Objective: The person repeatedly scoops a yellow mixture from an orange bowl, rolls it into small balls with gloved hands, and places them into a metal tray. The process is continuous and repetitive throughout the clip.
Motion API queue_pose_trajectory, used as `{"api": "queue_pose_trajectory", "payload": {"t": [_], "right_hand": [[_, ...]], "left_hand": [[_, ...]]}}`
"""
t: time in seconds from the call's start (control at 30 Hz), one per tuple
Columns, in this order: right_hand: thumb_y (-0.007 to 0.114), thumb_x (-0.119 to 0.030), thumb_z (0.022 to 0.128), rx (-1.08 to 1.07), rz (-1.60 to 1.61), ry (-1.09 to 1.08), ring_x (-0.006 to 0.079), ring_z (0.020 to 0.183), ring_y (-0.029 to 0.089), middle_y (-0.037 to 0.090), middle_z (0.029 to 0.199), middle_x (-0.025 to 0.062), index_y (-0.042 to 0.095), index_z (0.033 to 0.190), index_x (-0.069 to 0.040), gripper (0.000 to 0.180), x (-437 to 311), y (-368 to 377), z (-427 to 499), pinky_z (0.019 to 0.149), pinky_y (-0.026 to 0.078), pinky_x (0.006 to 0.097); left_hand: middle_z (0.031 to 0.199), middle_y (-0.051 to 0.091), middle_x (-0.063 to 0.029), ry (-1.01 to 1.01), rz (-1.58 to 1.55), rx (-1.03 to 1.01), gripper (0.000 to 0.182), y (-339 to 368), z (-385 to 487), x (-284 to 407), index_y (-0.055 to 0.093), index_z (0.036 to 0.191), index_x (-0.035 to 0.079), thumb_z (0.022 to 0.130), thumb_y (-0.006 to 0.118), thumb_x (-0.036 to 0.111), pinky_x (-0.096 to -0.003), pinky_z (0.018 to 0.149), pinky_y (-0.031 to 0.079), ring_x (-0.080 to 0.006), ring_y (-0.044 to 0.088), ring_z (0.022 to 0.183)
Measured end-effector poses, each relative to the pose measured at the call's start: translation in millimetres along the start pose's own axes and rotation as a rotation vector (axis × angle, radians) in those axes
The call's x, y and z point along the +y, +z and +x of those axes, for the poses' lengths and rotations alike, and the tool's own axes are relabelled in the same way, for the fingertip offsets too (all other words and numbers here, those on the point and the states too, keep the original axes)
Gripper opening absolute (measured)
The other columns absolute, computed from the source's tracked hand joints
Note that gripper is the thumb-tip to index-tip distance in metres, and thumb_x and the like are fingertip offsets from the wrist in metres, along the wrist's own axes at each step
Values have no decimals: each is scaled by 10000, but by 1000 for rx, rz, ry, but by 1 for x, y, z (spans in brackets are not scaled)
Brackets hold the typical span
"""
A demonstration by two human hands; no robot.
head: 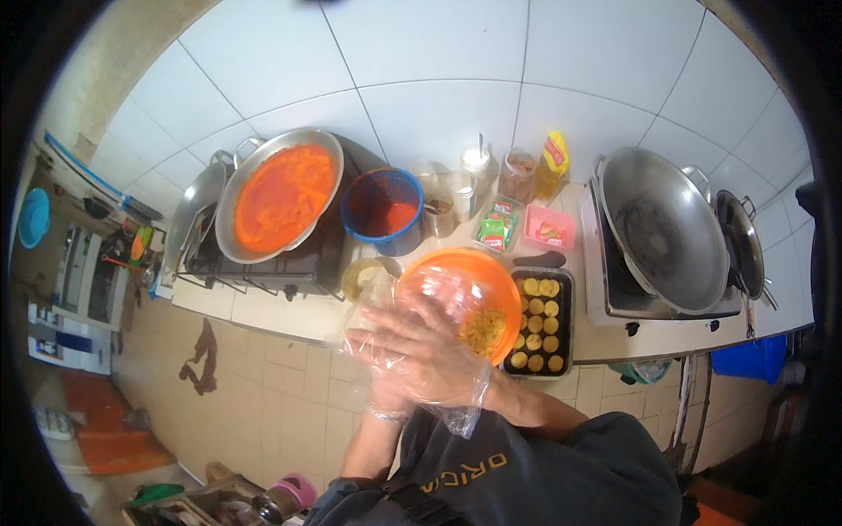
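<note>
My right hand (427, 358), in a clear plastic glove, lies palm down across my left hand (388, 392), which is mostly hidden beneath it. The palms are pressed together; whether anything sits between them cannot be seen. Both hands are over the near left side of an orange plastic bowl (454, 256). A yellow mashed mixture (483, 330) rests inside on the bowl's right side. Right beside the bowl stands a black rectangular baking pan (571, 315), holding rows of flattened yellow rounds (550, 308). Loose glove plastic (378, 289) extends past my fingertips.
A wide pan of orange-red sauce (283, 197) sits on the left stove, beside a blue bucket (383, 240). Jars (518, 174), a cooking oil pouch (552, 167) and a pink container (549, 227) line the tiled wall. A large wok (661, 230) occupies the right stove.
</note>
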State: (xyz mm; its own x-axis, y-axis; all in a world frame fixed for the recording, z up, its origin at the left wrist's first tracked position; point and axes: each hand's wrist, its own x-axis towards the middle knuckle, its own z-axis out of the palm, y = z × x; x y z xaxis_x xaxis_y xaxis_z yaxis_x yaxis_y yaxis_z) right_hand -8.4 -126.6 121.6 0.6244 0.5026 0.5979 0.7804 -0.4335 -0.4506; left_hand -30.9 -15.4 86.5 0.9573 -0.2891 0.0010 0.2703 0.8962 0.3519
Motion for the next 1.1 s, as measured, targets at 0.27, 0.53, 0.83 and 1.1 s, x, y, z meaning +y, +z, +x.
{"api": "queue_pose_trajectory", "payload": {"t": [0.27,0.53,0.83,1.1], "right_hand": [[612,-290,916,-8,-54,23,308,1468,391,513,1535,26,650,1363,-155,468,-17,-3,4,1224,147,622],[611,-264,905,-5,53,-96,305,1471,389,510,1540,40,656,1354,-158,463,-17,5,6,1219,159,624],[606,-337,919,-58,-45,-193,304,1526,301,440,1593,51,534,1483,-156,597,-12,4,2,1244,86,624],[626,-367,903,-42,-101,-168,290,1532,291,447,1592,47,552,1477,-175,610,-5,0,0,1243,90,609]], "left_hand": [[1481,508,-142,91,275,-85,560,8,-15,26,409,1510,53,1088,414,422,-416,1142,404,-278,491,1359],[1651,269,-155,-9,55,-36,701,3,-8,21,220,1612,61,1068,401,463,-454,1246,254,-330,310,1507],[1620,323,-143,-90,215,-35,681,-31,-21,21,239,1604,59,1066,423,436,-427,1217,318,-294,358,1480],[1515,457,-136,94,422,-107,586,-46,-13,7,334,1553,65,1080,411,401,-392,1181,369,-248,455,1388]]}}
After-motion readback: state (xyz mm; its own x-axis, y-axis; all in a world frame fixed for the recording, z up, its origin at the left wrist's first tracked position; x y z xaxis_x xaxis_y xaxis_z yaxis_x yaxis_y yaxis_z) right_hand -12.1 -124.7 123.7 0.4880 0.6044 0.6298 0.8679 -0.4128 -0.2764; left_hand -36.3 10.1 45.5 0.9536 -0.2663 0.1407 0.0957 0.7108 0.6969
